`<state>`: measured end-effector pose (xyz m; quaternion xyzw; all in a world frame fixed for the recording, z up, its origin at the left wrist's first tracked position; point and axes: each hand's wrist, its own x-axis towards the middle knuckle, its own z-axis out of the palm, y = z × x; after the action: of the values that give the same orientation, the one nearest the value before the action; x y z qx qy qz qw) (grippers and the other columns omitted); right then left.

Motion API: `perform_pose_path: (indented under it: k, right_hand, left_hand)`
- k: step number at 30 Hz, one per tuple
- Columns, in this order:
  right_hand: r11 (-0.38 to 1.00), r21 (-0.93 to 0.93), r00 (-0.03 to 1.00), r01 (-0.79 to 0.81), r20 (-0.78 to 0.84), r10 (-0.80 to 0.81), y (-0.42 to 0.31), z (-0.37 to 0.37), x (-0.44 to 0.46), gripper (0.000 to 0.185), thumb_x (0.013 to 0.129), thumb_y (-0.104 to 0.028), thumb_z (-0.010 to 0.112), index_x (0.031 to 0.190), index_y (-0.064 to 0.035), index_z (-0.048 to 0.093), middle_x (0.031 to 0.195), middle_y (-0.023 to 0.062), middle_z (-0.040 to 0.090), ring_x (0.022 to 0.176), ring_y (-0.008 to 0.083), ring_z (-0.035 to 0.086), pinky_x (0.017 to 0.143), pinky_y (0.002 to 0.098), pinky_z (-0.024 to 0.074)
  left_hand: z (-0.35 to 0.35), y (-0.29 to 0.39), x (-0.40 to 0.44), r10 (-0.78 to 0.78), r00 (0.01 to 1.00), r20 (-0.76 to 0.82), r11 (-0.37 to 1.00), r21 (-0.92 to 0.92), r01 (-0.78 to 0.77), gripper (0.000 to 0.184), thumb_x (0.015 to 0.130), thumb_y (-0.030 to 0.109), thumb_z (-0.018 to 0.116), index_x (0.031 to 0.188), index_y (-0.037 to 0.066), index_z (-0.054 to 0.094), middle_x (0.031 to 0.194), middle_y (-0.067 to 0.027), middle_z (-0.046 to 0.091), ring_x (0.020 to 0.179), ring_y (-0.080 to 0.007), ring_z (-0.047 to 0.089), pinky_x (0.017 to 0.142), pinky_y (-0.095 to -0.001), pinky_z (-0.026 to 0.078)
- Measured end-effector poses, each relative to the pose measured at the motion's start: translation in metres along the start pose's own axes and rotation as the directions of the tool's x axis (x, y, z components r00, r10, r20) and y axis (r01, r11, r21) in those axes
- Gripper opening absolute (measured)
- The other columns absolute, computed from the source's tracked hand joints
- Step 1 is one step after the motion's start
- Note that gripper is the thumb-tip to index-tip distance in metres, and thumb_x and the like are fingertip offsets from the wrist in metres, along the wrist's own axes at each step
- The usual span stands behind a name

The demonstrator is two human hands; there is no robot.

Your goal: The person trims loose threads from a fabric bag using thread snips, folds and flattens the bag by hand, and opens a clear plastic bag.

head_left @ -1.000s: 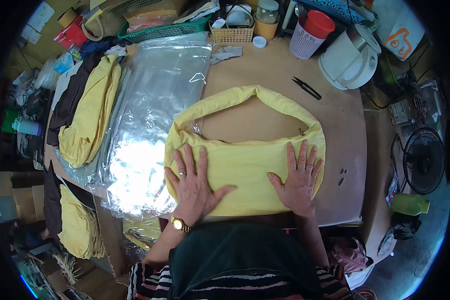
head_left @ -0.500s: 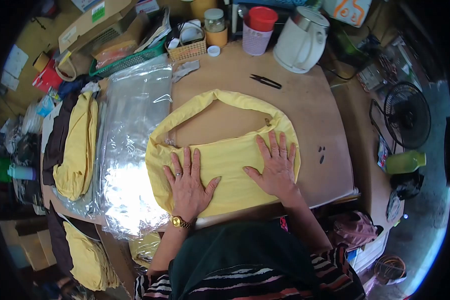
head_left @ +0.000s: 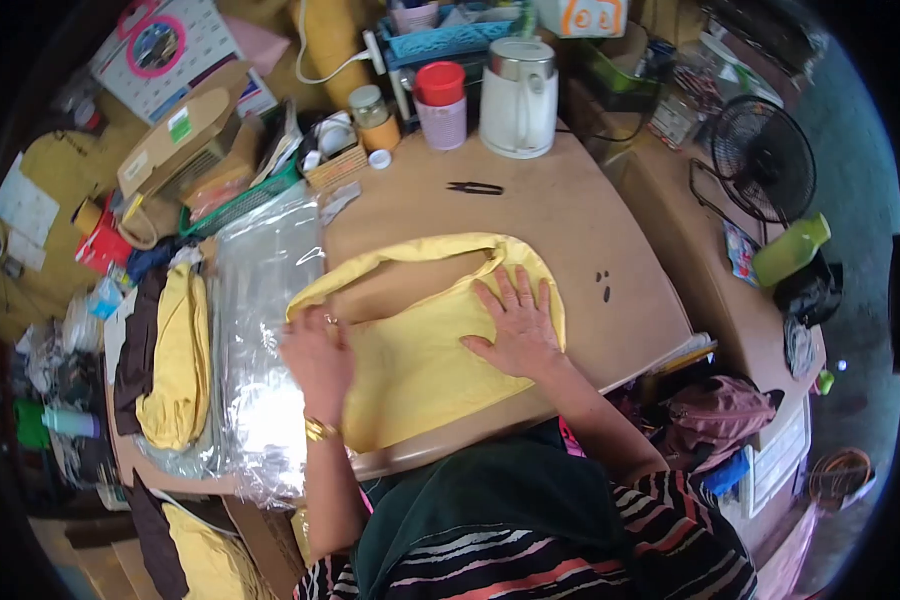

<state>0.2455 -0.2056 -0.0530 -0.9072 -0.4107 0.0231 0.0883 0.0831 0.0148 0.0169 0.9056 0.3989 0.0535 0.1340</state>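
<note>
A yellow cloth bag (head_left: 420, 340) lies flat on the brown worktable, its padded strap (head_left: 400, 252) arched away from me. My right hand (head_left: 518, 325) rests open on the bag's right part, fingers spread and palm down. At the left edge, by the strap's lower end, my left hand (head_left: 316, 350) is blurred by motion, with its fingers curled at the cloth. Clear plastic sleeves (head_left: 265, 260) lie in a stack just left of that hand. Beyond the bag are small black thread snips (head_left: 476, 188).
Folded yellow cloth (head_left: 178, 370) and dark cloth (head_left: 138, 345) lie at the left. A white kettle (head_left: 518, 105), a red-lidded cup (head_left: 441, 110) and a jar (head_left: 373, 120) stand at the back. A black fan (head_left: 763, 160) and a green bottle (head_left: 790, 250) are on the right.
My left hand has gone from lying flat on the bag to curled fingers at its left edge. My right hand stays spread on the cloth. The camera view has shifted.
</note>
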Motion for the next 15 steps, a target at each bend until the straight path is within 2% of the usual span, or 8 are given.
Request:
perform_pose_path:
  k: [2,4,7,9,11,12,14,15]
  right_hand:
    - [0.999,0.026,1.000,0.030,0.005,-0.030,0.000,-0.001,-0.002,0.088,0.085,-0.068,0.048,0.152,-0.0149,0.028,0.158,0.0177,0.019,0.147,0.0386,0.010,0.116,0.0593,0.0041]
    - [0.999,0.035,1.000,0.007,-0.010,-0.007,0.010,0.008,-0.002,0.085,0.086,-0.067,0.048,0.152,-0.0171,0.028,0.158,0.0164,0.020,0.147,0.0378,0.011,0.116,0.0597,0.0049]
    - [0.974,-0.078,0.971,0.211,-0.095,-0.218,0.058,0.013,0.000,0.066,0.092,-0.057,0.047,0.147,-0.0211,0.039,0.154,0.0115,0.030,0.144,0.0336,0.023,0.114,0.0590,0.0148]
    - [0.942,-0.227,0.932,-0.249,-0.320,0.169,0.105,-0.004,0.007,0.049,0.093,-0.049,0.051,0.131,-0.0180,0.053,0.150,0.0102,0.037,0.139,0.0287,0.032,0.110,0.0567,0.0229]
    - [0.890,0.171,0.816,-0.422,-0.357,0.455,0.147,-0.017,0.000,0.032,0.093,-0.038,0.056,0.113,-0.0133,0.060,0.128,0.0132,0.057,0.120,0.0299,0.053,0.097,0.0517,0.0390]
    - [0.887,0.176,0.810,-0.427,-0.363,0.461,0.147,-0.020,-0.002,0.032,0.093,-0.038,0.056,0.113,-0.0133,0.060,0.128,0.0132,0.057,0.120,0.0299,0.053,0.097,0.0517,0.0390]
    - [0.822,0.430,0.899,-0.374,-0.048,0.434,0.137,-0.017,-0.014,0.025,0.091,-0.029,0.059,0.103,-0.0068,0.059,0.099,0.0151,0.068,0.095,0.0350,0.065,0.081,0.0469,0.0487]
    - [0.816,0.433,0.895,-0.382,-0.046,0.443,0.131,-0.010,-0.017,0.025,0.091,-0.029,0.059,0.103,-0.0068,0.059,0.099,0.0151,0.068,0.095,0.0350,0.065,0.081,0.0469,0.0487]
  left_hand:
    - [0.045,0.040,-0.031,0.442,0.872,-0.209,0.857,-0.188,-0.479,0.063,0.091,0.045,0.057,0.143,0.013,0.043,0.151,-0.0171,0.036,0.140,-0.0415,0.029,0.112,-0.0572,0.023]
    - [0.075,0.073,-0.057,0.591,0.806,-0.002,0.806,0.044,-0.591,0.073,0.091,0.052,0.053,0.150,0.013,0.032,0.157,-0.0165,0.024,0.145,-0.0402,0.017,0.113,-0.0621,0.013]
    - [0.094,0.066,-0.062,0.557,0.822,0.118,0.820,0.077,-0.567,0.077,0.090,0.058,0.049,0.151,0.013,0.031,0.159,-0.0154,0.019,0.146,-0.0403,0.015,0.111,-0.0665,0.010]
    - [0.093,0.067,-0.064,0.567,0.814,0.128,0.812,0.078,-0.578,0.075,0.090,0.054,0.052,0.150,0.012,0.032,0.158,-0.0169,0.021,0.145,-0.0422,0.016,0.111,-0.0657,0.012]
    - [0.086,0.072,-0.061,0.572,0.811,0.126,0.808,0.082,-0.583,0.074,0.090,0.050,0.055,0.149,0.011,0.032,0.157,-0.0184,0.022,0.144,-0.0442,0.016,0.111,-0.0649,0.014]
    - [0.080,0.078,-0.058,0.555,0.812,0.181,0.824,0.014,-0.567,0.068,0.091,0.045,0.056,0.145,0.010,0.037,0.155,-0.0174,0.025,0.144,-0.0414,0.018,0.111,-0.0635,0.017]
    - [0.073,0.096,-0.045,0.545,0.801,0.249,0.833,-0.051,-0.551,0.062,0.092,0.040,0.057,0.142,0.008,0.041,0.154,-0.0163,0.029,0.144,-0.0386,0.020,0.111,-0.0620,0.020]
    - [0.072,0.114,-0.030,0.610,0.727,0.315,0.790,-0.176,-0.587,0.057,0.092,0.035,0.057,0.139,0.006,0.043,0.152,-0.0170,0.031,0.144,-0.0368,0.022,0.111,-0.0609,0.022]
